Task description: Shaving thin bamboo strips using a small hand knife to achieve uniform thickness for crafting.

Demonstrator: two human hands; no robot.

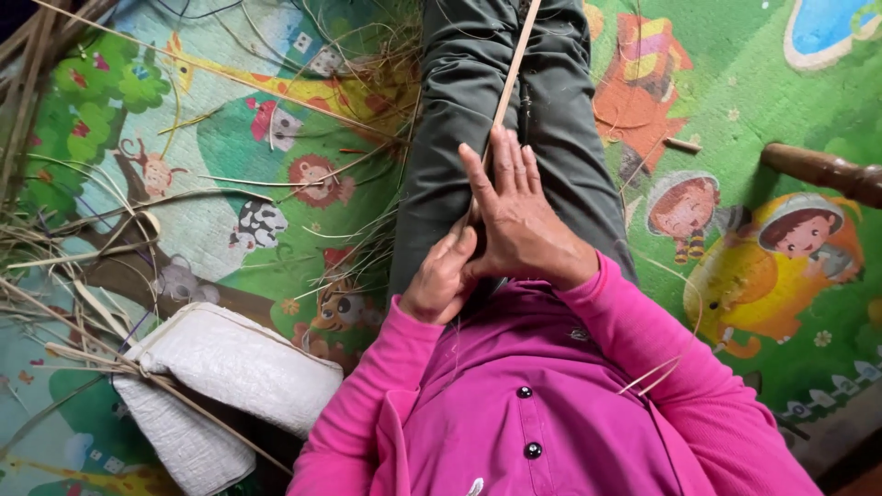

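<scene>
A long, thin, pale tan strip of split cane or bamboo (511,69) lies along the person's dark grey-green trouser legs (459,101) and runs up out of the frame. Its near end disappears under the two hands, which meet at the lap. The right hand (519,220) lies flat on top, fingers straight and close together, palm pressing down on the strip. The left hand (443,276) is curled below it; its grip appears closed around the strip's near end, though the right hand hides the contact itself.

The strip looks stiff and springy, so uneven pressure from the flat palm could let it roll sideways off the thigh or flick free. Its split edges are probably sharp, and sliding a palm along them risks a cut or splinter. Loose dry straw-coloured fibres (64,239) scattered over the colourful cartoon-printed foam floor mat (753,119) could snag the far end. A white woven sack cushion (230,363) lies beside the left elbow, well apart from the strip.
</scene>
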